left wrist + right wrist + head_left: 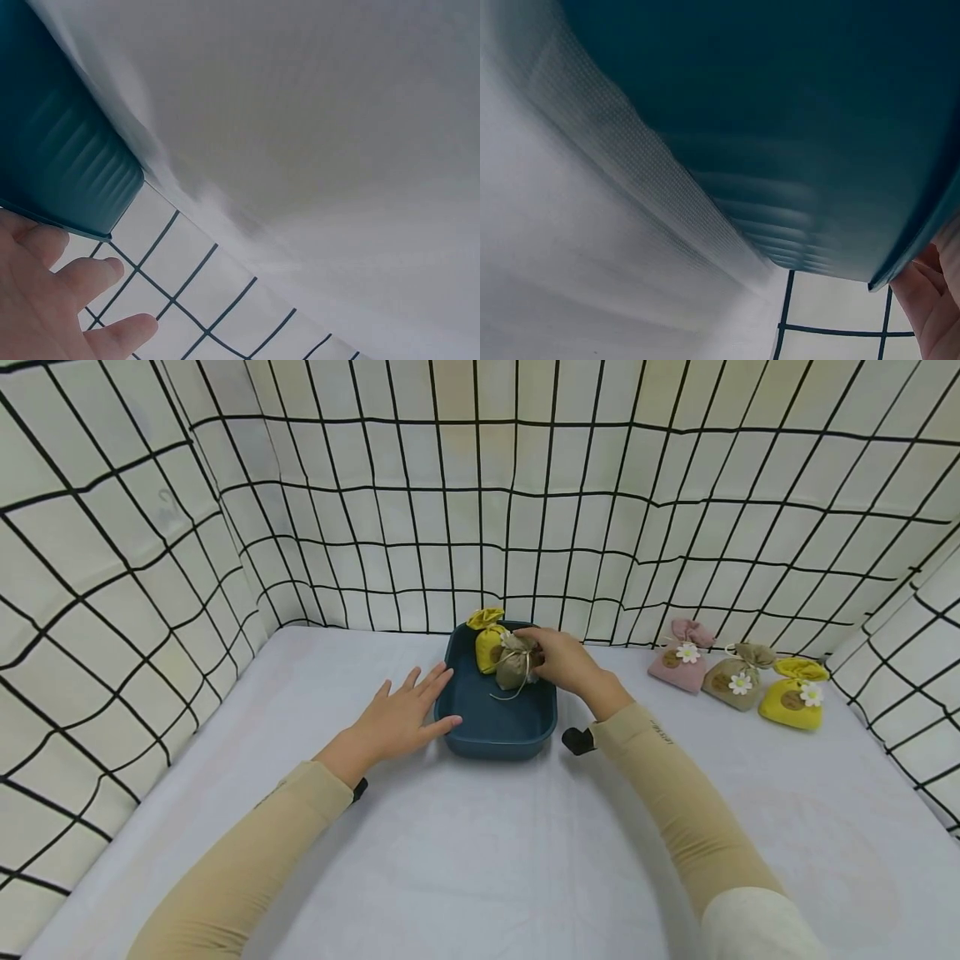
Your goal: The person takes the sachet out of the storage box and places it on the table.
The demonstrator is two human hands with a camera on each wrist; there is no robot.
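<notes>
A dark teal plastic bin (497,749) stands on the white-covered table. Inside, at its back, a yellow drawstring sachet (488,648) leans beside a brown drawstring sachet (514,668) with a loose string. My right hand (564,662) reaches over the bin's right rim and pinches the brown sachet near its gathered neck. In the right wrist view, the bin's side hides that sachet. My left hand (401,718) is spread at the bin's left rim, fingers straight, fingertips at the edge. The left wrist view shows its fingers (90,281) beside the ribbed bin wall.
To the right lie a pink sachet (678,658), another brown sachet (738,678) and another yellow sachet (793,697), each with a white flower. A black-grid white fabric wall (420,510) rises behind and along both sides of the table (450,860).
</notes>
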